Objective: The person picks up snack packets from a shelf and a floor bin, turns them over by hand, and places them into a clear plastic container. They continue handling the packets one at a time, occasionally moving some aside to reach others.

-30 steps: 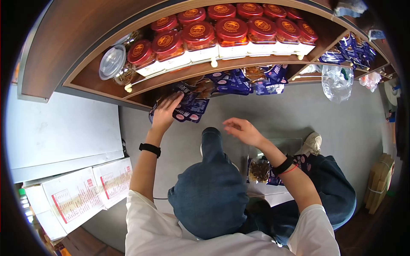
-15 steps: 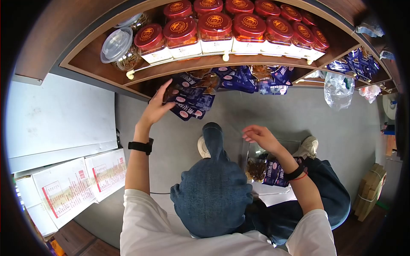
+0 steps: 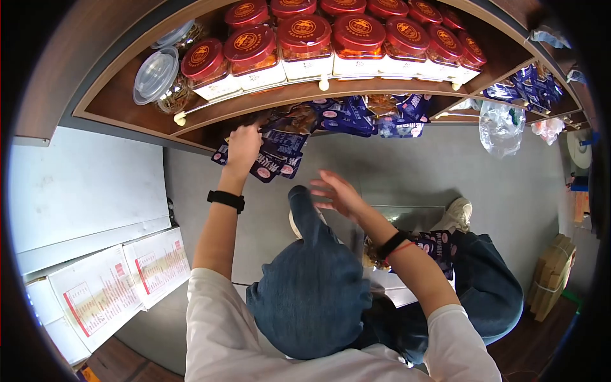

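Observation:
My left hand [image 3: 243, 151] reaches to the lower shelf. Its fingers are curled round the dark blue snack packets [image 3: 280, 145], which hang over the shelf's front edge; how many it grips is hidden. My right hand [image 3: 338, 194], slightly blurred, hovers over the floor in front of my knee with fingers apart and nothing in them. Below my right forearm stands a clear plastic bin [image 3: 407, 215], with more blue packets [image 3: 439, 247] by it, partly covered by the arm.
Red-lidded jars [image 3: 304, 33] line the shelf above, beside clear-lidded tubs [image 3: 156, 75]. A plastic bag [image 3: 501, 130] hangs at the right. White cartons [image 3: 95, 290] stand at the left, and a tied stack of wooden boards [image 3: 552, 274] is on the right.
My left hand has closed from spread fingers onto the packets, and a packet now shows to its left. My right hand has moved left and forward, away from the bin.

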### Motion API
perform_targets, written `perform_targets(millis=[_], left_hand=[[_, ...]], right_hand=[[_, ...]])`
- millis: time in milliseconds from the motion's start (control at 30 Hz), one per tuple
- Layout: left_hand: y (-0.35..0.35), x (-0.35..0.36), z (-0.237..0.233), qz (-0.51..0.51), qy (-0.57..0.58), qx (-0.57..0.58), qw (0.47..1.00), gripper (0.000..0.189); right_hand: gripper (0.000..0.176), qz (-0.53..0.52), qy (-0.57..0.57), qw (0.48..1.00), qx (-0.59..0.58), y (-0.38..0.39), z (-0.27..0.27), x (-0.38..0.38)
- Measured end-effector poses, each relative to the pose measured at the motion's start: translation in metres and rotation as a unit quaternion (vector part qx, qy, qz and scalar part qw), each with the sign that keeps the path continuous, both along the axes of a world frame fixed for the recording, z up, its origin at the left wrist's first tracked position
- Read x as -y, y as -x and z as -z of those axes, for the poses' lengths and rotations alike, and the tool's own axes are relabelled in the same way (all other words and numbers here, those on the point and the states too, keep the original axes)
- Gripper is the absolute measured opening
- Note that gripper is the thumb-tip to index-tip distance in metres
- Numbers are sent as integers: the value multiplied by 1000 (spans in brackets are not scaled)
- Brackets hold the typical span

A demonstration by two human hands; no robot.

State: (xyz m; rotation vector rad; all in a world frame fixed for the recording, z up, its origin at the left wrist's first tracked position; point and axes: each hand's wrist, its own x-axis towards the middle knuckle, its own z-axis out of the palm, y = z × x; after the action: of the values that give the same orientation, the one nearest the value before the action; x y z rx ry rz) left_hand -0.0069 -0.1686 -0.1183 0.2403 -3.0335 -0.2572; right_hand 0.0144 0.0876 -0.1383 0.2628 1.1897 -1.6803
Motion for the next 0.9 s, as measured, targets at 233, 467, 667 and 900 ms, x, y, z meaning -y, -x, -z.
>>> perform_targets(millis=[233, 467, 667, 900], left_hand=[[-13, -2, -13, 68, -85, -67, 992, 43], [-34, -24, -46, 185, -142, -121, 965, 43], [-34, -23, -46, 187, -131, -171, 958, 39], [-56, -45, -111, 315, -98, -182, 926, 25]], right_hand=[[39, 100, 232, 963, 94, 14, 1, 87], [21, 229, 217, 944, 94, 26, 10, 85], [31, 254, 321, 894, 183, 59, 14, 76], [49, 63, 362, 930, -12, 25, -3, 14]])
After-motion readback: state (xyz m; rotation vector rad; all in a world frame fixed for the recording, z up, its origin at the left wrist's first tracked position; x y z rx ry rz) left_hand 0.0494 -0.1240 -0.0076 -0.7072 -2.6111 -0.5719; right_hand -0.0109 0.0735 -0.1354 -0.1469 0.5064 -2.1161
